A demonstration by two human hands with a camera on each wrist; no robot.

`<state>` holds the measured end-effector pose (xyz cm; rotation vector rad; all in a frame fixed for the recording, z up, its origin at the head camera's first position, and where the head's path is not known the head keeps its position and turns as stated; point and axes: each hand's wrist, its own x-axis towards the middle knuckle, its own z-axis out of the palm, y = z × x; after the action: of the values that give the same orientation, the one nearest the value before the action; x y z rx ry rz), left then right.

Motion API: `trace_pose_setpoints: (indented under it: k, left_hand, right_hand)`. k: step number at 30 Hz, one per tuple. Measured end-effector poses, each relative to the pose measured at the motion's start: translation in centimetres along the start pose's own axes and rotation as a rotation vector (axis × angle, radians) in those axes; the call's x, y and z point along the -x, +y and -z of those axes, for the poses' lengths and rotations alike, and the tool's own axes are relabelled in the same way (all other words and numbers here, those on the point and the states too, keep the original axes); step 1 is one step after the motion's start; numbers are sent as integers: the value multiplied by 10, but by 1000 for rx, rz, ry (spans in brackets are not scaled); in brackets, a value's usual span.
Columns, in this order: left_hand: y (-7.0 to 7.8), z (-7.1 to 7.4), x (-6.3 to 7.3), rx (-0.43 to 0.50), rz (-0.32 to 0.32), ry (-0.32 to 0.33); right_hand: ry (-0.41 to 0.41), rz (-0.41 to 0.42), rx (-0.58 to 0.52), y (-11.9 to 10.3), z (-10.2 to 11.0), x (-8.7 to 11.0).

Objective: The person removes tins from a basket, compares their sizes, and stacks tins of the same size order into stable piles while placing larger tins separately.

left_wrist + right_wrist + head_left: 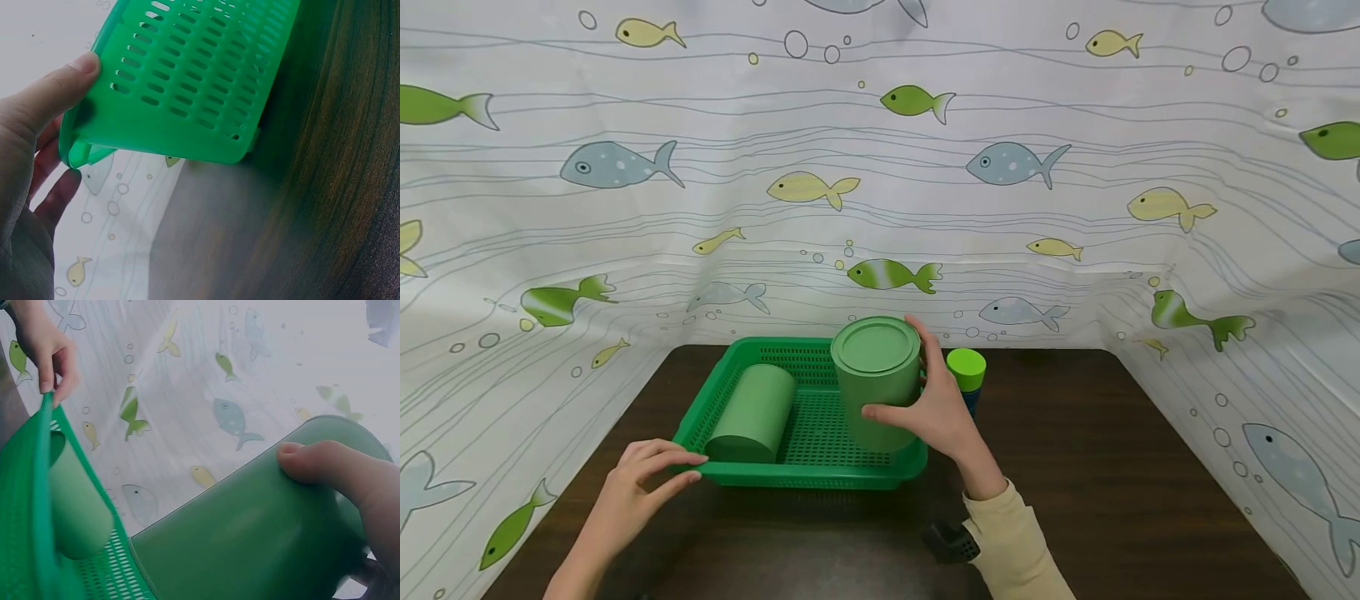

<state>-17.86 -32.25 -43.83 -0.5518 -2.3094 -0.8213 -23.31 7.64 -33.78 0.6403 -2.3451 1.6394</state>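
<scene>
Canister (pixel 876 382) — our right hand (pixel 938 410) grips it at three o'clock of the basket (pixel 805 472) our left hand (pixel 643 475) pinches at eight — likely mid-transfer, needing level guidance next.

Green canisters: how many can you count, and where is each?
2: one canister lies in the basket, at left; the right hand grips the other canister at the basket's right end.

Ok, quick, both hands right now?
Left hand: closed, pinching the green basket by its rim.
Right hand: closed round a green canister.
</scene>
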Motion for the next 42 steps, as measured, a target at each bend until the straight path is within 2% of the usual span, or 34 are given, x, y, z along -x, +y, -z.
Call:
trace_pose_setpoints:
  k: [4, 12, 18, 22, 27, 34, 39, 42]
  left_hand:
    - [1, 0, 0, 4, 5, 0]
    - [2, -1, 1, 3, 12, -3]
    - [2, -2, 1, 5, 11, -5]
    - [3, -1, 0, 9, 13, -3]
    - [3, -1, 0, 1, 7, 6]
    - [2, 0, 0, -2, 4, 3]
    - [2, 0, 1, 6, 10, 2]
    - [2, 0, 1, 9, 14, -2]
  right_hand:
    - [4, 3, 5, -9, 10, -7]
    - [14, 125, 11, -34, 39, -34]
    - [48, 147, -33, -44, 65, -46]
    - [87, 159, -18, -46, 82, -48]
    - [138, 144, 19, -41, 99, -48]
    - [227, 144, 61, -24, 122, -39]
    - [296, 136, 112, -8, 143, -26]
    - [341, 101, 143, 5, 158, -15]
